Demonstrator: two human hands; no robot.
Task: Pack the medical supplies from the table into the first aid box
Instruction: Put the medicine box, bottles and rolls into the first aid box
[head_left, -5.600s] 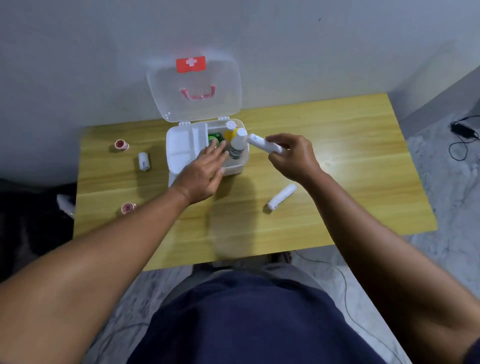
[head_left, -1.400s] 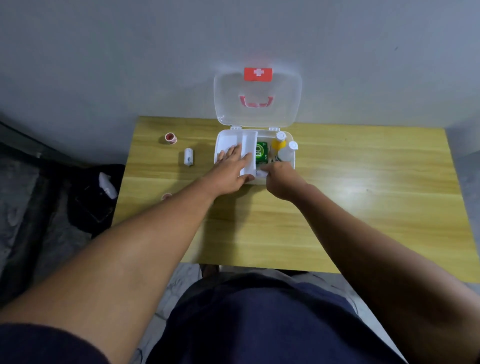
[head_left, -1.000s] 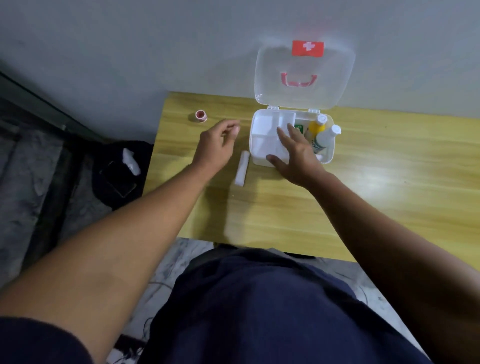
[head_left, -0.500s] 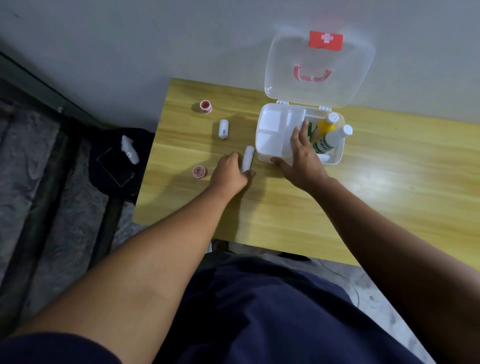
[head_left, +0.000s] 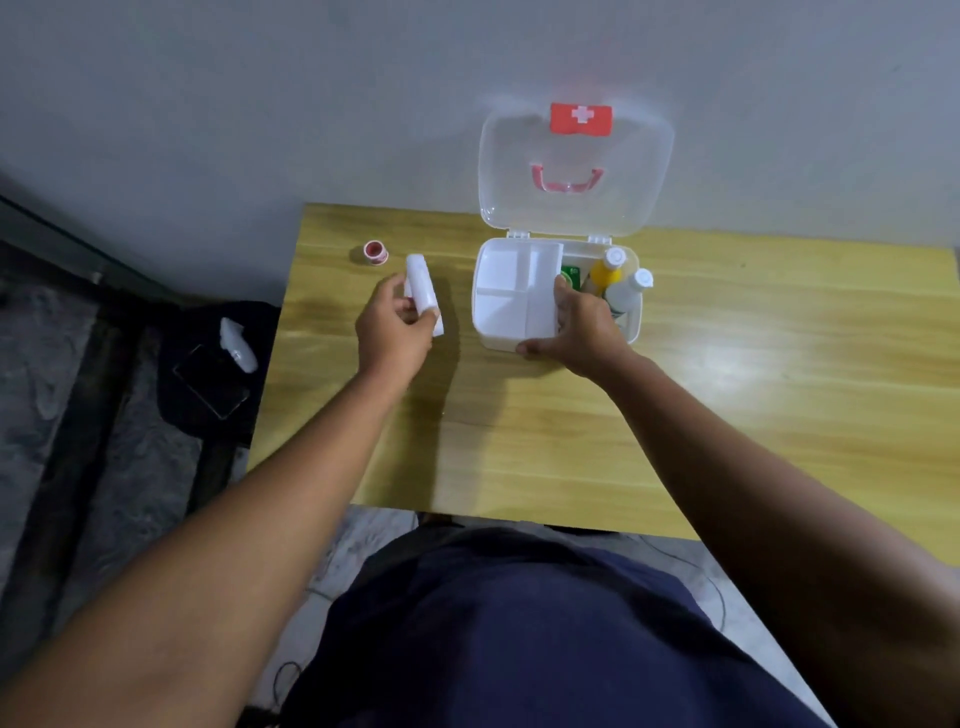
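A: Firstly, item one, the grips. Left hand (head_left: 395, 332): fingers closed round a white roll (head_left: 422, 291), lifted clear of the table (head_left: 519, 441), long axis running away from the person. Right hand (head_left: 582, 327): thumb at the near wall of the first aid box (head_left: 631, 332), fingers over the right edge of the white divider tray (head_left: 514, 296), gripping the two together.

B: And the box's contents?

A: Item two. Tray seated over the left part of the box, its compartments bare. Right of it: a green packet (head_left: 570, 274), partly hidden by the fingers; a yellow bottle (head_left: 605, 270) and a white bottle (head_left: 626, 293), both upright and leaning slightly. Clear lid (head_left: 571, 171) standing open against the wall.

B: Still loose?

A: Item three. A red tape roll (head_left: 375, 252) at the far left of the table, well apart from the box. Whether other pieces lie behind the left arm, cannot tell.

B: Handling note for the roll?

A: By judgement: carry it rightward over the box rim, keep it aligned with the tray's long compartment, and lower it flat, not end-first. The right hand should steady the box without covering the chosen compartment. Risk: the roll looks long for the smaller cells and may perch on a divider, fouling the lid.
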